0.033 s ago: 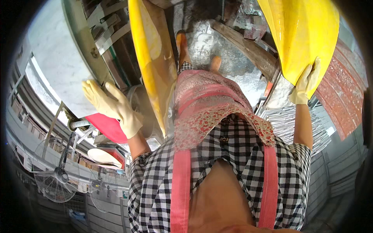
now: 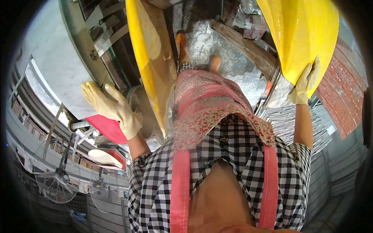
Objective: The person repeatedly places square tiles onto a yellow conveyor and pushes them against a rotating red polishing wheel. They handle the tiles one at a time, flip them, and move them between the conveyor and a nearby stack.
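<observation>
My left hand [image 2: 110,106], in a cream rubber glove, lies with stretched fingers on the edge of a smooth white slab-like surface [image 2: 52,66]. It is open, the thumb apart from the fingers. On the right, my right hand [image 2: 305,82], gloved alike, rests flat with straight fingers against the lower part of a glossy yellow sheet [image 2: 301,33]. Nothing shows gripped in it; its palm side is hidden. Between my left hand and my apron [image 2: 211,93] hangs another yellow sheet [image 2: 140,50], narrow and pointed at its lower end.
A stack of thin grey-white sheets [image 2: 297,126] stands beside my right forearm. Beyond it is a reddish-brown, white-spotted panel [image 2: 340,91]. A wooden beam [image 2: 244,46] crosses the wet-looking floor [image 2: 204,50] ahead. Pedestal fans [image 2: 58,178] stand at the lower left.
</observation>
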